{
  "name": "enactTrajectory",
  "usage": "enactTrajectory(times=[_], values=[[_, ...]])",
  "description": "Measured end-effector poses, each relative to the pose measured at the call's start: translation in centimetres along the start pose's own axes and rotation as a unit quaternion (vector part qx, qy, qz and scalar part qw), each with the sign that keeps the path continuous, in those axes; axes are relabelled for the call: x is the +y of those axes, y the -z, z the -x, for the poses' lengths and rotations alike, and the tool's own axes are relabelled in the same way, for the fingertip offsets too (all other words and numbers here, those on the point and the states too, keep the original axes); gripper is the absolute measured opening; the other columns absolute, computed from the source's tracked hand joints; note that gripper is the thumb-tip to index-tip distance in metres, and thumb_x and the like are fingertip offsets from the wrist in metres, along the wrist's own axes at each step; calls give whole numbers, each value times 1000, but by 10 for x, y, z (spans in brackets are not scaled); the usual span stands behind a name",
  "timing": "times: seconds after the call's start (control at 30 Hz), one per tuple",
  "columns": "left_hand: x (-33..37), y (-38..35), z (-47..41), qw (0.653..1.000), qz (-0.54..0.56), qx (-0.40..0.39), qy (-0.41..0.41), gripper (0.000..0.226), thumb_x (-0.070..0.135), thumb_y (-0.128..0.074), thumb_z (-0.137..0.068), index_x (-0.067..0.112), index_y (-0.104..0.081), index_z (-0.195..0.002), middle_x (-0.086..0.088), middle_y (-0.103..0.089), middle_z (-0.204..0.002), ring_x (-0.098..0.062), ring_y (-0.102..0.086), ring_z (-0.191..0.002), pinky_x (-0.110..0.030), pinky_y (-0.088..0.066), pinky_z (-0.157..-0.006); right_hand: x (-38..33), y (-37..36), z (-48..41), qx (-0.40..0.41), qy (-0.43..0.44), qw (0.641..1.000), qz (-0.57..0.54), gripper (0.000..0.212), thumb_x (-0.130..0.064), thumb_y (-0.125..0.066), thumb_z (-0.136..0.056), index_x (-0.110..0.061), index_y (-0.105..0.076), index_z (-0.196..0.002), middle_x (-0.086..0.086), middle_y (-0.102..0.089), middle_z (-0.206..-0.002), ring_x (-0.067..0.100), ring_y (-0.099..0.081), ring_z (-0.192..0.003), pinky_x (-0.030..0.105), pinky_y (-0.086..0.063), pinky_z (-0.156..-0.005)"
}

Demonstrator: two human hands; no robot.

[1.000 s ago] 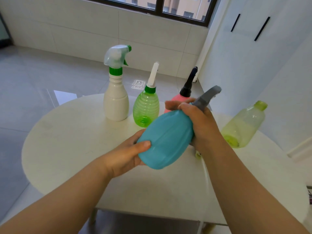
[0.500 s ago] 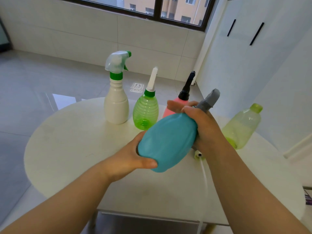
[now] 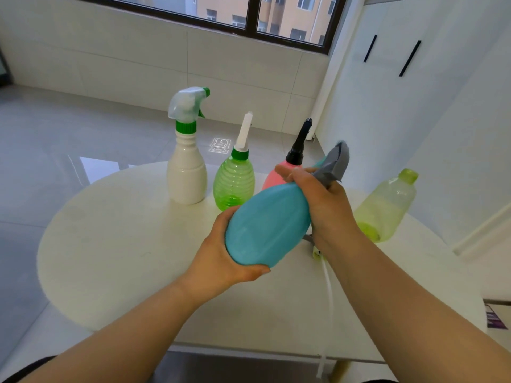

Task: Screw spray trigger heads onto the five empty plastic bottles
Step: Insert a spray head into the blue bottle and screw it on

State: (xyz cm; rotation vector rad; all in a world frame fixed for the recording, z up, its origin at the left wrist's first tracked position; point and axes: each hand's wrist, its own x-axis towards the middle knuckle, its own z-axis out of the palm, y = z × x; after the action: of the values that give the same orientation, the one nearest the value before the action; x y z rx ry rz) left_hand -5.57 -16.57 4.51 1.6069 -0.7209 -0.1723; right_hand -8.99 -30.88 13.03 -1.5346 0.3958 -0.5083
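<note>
Two hands hold the teal egg-shaped plastic bottle (image 3: 269,225) in the air above the middle of the round white tabletop (image 3: 116,244), tilted with its neck up and away from you. Your left hand (image 3: 224,258) cups the bottle's base, fingers curled under it and thumb pressed along the lower side. Your right hand (image 3: 322,200) wraps the neck, its fingers closed around the grey spray trigger head (image 3: 333,164), which points up to the right.

Behind the bottle, along the far part of the tabletop, three bottles stand upright in a row: the white plastic bottle with a clear-and-green trigger head (image 3: 187,161), the ribbed translucent green bottle with a white nozzle (image 3: 234,181) just beside it, and the pink bottle with a black nozzle (image 3: 282,172), partly hidden by your right fingers. To the right, the pale yellow-green translucent bottle (image 3: 387,205) leans near the tabletop's right edge, capped only by a small lid. A thin white dip tube (image 3: 327,299) runs from under your right wrist toward the near edge.

You have bare tabletop to the left and in front of your hands; the right side is tighter, with the white cabinet wall (image 3: 414,106) close by.
</note>
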Motion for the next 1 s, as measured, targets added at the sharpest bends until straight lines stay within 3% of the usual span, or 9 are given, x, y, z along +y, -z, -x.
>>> enactTrajectory(times=[0.1, 0.17, 0.23, 0.3, 0.37, 0.5, 0.63, 0.8, 1.0], values=[[-9, -4, -1, 999, -31, -21, 8, 92, 13, -87, -49, 45, -27, -110, 25, -40, -116, 21, -43, -101, 4, -37, -77, 4, 4, 1, 40, -50, 998, 26, 7, -29, -66, -75, -21, -66, -77, -9, -65, -63, 5, -61, -58, 28, -51, -66], [-14, -4, 1, 993, -91, -78, 18, 100, 20, -86, -54, 41, -15, -122, 13, -33, -134, 5, -36, -121, -5, -27, -97, 4, 11, -1, 54, -56, 996, 33, 7, -22, -64, -78, -17, -60, -77, -3, -60, -71, 10, -57, -66, 28, -48, -64], [-19, -3, 4, 965, -228, -128, 5, 95, 37, -78, -64, 34, -12, -132, 2, -19, -147, -11, -18, -137, -19, -10, -112, -3, 23, -8, 84, -11, 995, 51, 10, -13, -61, -78, -18, -57, -71, -4, -62, -75, 10, -55, -68, 25, -47, -65], [-26, 0, 3, 916, -365, -163, -7, 85, 50, -64, -72, 30, -14, -138, 1, -7, -154, -12, -4, -142, -23, 7, -111, -13, 39, -20, 131, 46, 988, 73, 23, -6, -56, -77, -22, -53, -62, -10, -65, -76, 1, -54, -66, 15, -46, -62], [-32, 1, 1, 888, -425, -175, -1, 77, 55, -53, -78, 29, -16, -140, 3, -4, -155, -9, 0, -142, -23, 10, -111, -21, 55, -33, 157, 74, 979, 111, 25, -5, -53, -78, -25, -50, -62, -9, -64, -83, -2, -50, -67, 16, -42, -58], [-39, 0, -3, 876, -450, -175, 23, 67, 57, -42, -83, 29, -20, -140, 6, -9, -155, -6, -2, -142, -28, 4, -114, -18, 75, -59, 156, 58, 974, 156, 24, -7, -53, -80, -27, -51, -66, 3, -57, -92, 5, -47, -68, 20, -37, -59], [-45, -1, -3, 871, -462, -166, 18, 63, 59, -38, -84, 30, -22, -139, 7, -11, -154, -6, -2, -142, -28, 5, -115, -13, 78, -81, 153, 65, 976, 144, 24, -7, -54, -79, -27, -53, -67, 4, -56, -92, 7, -47, -68, 21, -37, -59], [-48, -1, -5, 874, -460, -159, 19, 64, 61, -36, -83, 33, -21, -138, 8, -9, -155, -5, 0, -141, -27, 6, -114, 7, 73, -98, 127, 23, 977, 171, 13, -6, -53, -80, -18, -54, -86, 1, -53, -90, 7, -45, -68, 20, -37, -59], [-51, -2, -8, 875, -463, -142, 16, 58, 58, -32, -86, 33, -21, -138, 8, -11, -154, -5, -1, -141, -28, 6, -114, 22, 70, -106, 124, 29, 970, 208, 13, -11, -56, -81, -15, -53, -93, 1, -52, -88, 11, -47, -73, 21, -37, -59]])
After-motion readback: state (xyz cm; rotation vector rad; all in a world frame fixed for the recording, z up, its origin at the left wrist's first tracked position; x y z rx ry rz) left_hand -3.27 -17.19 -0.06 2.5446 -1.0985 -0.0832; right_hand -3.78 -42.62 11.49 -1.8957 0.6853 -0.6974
